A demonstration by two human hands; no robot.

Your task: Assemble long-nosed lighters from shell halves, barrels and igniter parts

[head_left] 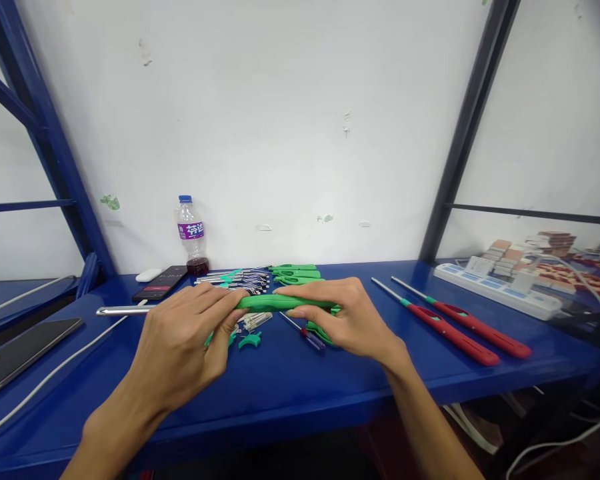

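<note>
Between my hands, above the table, a green long-nosed lighter (283, 303) lies level, its metal tube pointing left. My left hand (190, 327) is closed round its front part, so the trigger area is hidden. The other end is pinched between thumb and fingers of my right hand (343, 313). Behind and below lie several green lighter casings (295, 272), metal tubes with wires (237, 279), small pale parts (256, 321) and a teal trigger piece (251, 340). A screwdriver (313, 339) rests just below my right hand.
Two red lighters (453, 328) lie on the blue table (280, 387) to the right, near a white power strip (500, 290). At left are a bottle (191, 233), a phone (161, 283), a second dark phone (25, 347) and a white cable (55, 373).
</note>
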